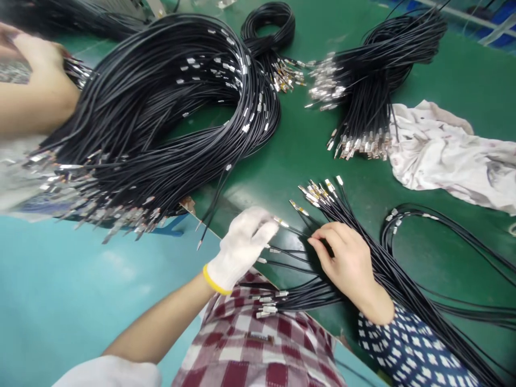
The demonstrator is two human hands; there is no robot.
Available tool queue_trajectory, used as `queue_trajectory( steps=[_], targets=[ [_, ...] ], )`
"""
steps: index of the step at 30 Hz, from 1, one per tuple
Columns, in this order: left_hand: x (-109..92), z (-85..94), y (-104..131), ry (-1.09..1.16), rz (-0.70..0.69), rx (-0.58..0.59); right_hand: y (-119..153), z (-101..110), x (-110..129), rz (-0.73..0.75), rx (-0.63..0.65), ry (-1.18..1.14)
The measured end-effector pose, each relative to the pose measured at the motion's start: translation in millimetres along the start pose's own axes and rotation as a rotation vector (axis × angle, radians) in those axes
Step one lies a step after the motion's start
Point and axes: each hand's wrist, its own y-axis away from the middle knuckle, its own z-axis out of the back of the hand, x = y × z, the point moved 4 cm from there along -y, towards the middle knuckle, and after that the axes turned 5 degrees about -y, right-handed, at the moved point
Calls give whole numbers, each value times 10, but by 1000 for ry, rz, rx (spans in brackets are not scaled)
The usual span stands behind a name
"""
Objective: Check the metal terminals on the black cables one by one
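Observation:
My left hand (245, 243), in a white glove with a yellow cuff, pinches the metal-tipped end of a black cable (296, 231). Bare and with fingers closed, my right hand (345, 259) pinches the same cable a little further along. Beneath the right hand runs a bundle of black cables (397, 279), some tips pointing away from me. Other cable ends (272, 309) with silver terminals lie toward the checked apron (258, 355). What the left fingertips cover is partly hidden.
A big coil of black cables (258, 80) overhangs the green table's (298, 145) left edge; another person's hand (48, 64) is beside it. A smaller coil (288, 27), crossed bundles (387, 54) and a crumpled white cloth (451, 156) lie farther back. Looped cables (387, 231) rest at right.

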Motion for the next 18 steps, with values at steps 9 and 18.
queue_trajectory(
  steps=[9, 18],
  targets=[
    [-71, 1, -77, 175, 27, 59, -239, -100, 237, -63, 34, -141],
    [-24, 24, -72, 268, -26, 139, -374, -324, 277, -385, 262, -857]
  ],
)
